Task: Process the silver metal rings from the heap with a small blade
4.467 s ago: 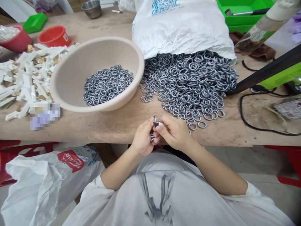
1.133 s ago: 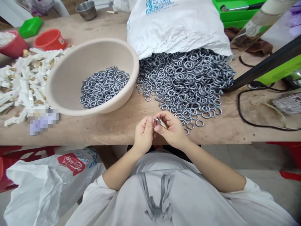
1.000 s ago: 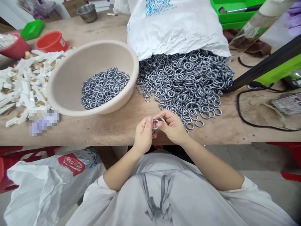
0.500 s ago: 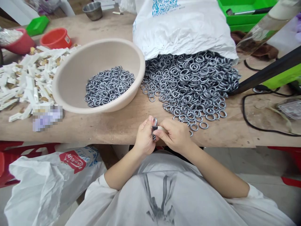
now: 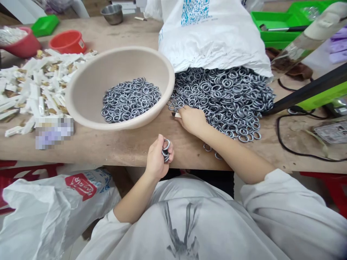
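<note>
My left hand [image 5: 156, 159] is closed around several grey metal rings [image 5: 166, 145], one standing up at the fingertips, above the table's front edge. Farther forward, my right hand [image 5: 193, 120] reaches to the near left side of a large heap of the same rings [image 5: 225, 97]. A small tool with a pale handle and a dark tip [image 5: 177, 115] pokes out from its fingers, pointing left; its kind is unclear. Whether those fingers also touch a ring is hidden. Left of the heap, a beige basin [image 5: 89, 86] holds many more rings.
A white sack [image 5: 211, 43] lies behind the heap. White plastic pieces [image 5: 35, 90] cover the table's left side, near a red bowl [image 5: 67, 42]. At right are a black bar [image 5: 306, 88], a cable [image 5: 279, 133] and green trays [image 5: 273, 25]. A white bag [image 5: 54, 206] stands below.
My right hand has left the left hand and moved forward to the ring heap, still with the small tool. My left hand has shifted slightly left, keeping its rings.
</note>
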A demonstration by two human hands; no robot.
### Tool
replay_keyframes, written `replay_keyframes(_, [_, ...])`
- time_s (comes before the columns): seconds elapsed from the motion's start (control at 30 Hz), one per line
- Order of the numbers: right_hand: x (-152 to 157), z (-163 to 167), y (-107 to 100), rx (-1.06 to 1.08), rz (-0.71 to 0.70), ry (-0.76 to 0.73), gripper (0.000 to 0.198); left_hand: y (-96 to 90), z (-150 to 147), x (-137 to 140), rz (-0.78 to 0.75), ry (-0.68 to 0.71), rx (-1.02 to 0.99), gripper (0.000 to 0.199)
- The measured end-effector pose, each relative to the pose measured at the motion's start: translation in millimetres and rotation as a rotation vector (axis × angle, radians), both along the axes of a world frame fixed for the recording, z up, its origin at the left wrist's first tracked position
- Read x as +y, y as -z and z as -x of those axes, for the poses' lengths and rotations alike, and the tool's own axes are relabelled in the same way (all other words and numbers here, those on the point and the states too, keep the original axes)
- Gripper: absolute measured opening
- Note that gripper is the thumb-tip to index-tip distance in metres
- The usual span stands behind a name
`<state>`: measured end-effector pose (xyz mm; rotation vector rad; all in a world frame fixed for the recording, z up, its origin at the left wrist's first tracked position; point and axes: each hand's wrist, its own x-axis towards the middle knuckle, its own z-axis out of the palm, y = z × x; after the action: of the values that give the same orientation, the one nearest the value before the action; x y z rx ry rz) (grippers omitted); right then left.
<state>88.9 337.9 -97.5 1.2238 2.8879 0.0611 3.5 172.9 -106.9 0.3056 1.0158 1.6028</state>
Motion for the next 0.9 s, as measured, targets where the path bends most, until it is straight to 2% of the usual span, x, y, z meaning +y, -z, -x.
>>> replay_keyframes(0.17, [-5, -15, -1, 0.051, 0.008, -0.018, 0.011, 6.2, 15, 0, 0.009, 0.047, 0.117, 0.048])
replay_keyframes(0.37, [-12, -20, 7, 0.051, 0.026, 0.005, 0.033, 7.8, 15, 9, -0.048, 0.192, 0.162, 0.049])
replay_keyframes(0.53, [-9, -15, 6, -0.009, 0.023, -0.043, 0.028, 3.2, 14, 11, 0.008, 0.137, 0.098, 0.048])
replay_keyframes(0.63, [-10, -24, 1, 0.054, 0.054, -0.057, 0.024, 3.1, 10, 11, 0.041, 0.098, 0.078, 0.053])
replay_keyframes(0.7, [-12, -35, -1, 0.136, 0.123, -0.064, 0.018, 5.0, 5, 12, 0.048, 0.087, 0.114, 0.053])
replay_keyframes(0.77, [-15, -46, -1, 0.217, 0.183, -0.047, 0.023, 8.2, -1, 14, 0.053, 0.093, 0.166, 0.052])
replay_keyframes(0.9, [-20, -56, 3, 0.236, 0.127, 0.002, 0.023, 13.4, -8, 17, 0.041, 0.056, 0.243, 0.05])
